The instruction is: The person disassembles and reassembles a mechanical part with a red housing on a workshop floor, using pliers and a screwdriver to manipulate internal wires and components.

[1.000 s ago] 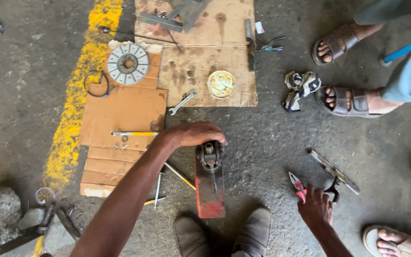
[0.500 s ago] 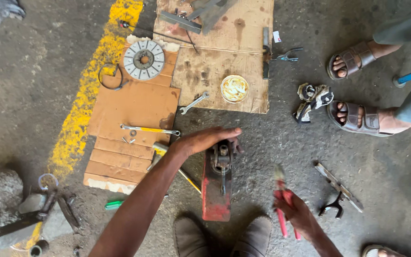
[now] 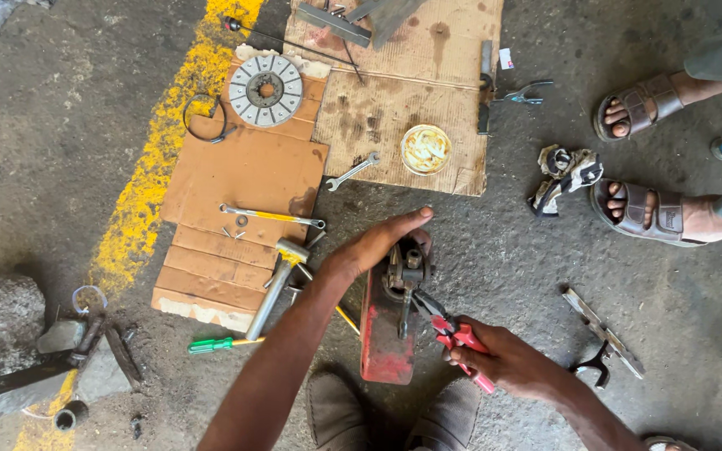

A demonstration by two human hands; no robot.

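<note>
A: From the head view, what do the two hands hold?
B: The left hand (image 3: 378,244) rests fingers spread on one dark metal part (image 3: 403,269), atop one red block (image 3: 384,330) on the floor. The right hand (image 3: 503,359), closed, grips one pair of red-handled pliers (image 3: 455,334) touching that part.
A: And nearby?
B: One hammer (image 3: 276,284), one green screwdriver (image 3: 221,343), one spanner (image 3: 351,171).

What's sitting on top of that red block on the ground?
A dark metal mechanism sits on the red block. The left hand covers its far side, and red-handled pliers in the right hand reach it. The underside is hidden.
</note>
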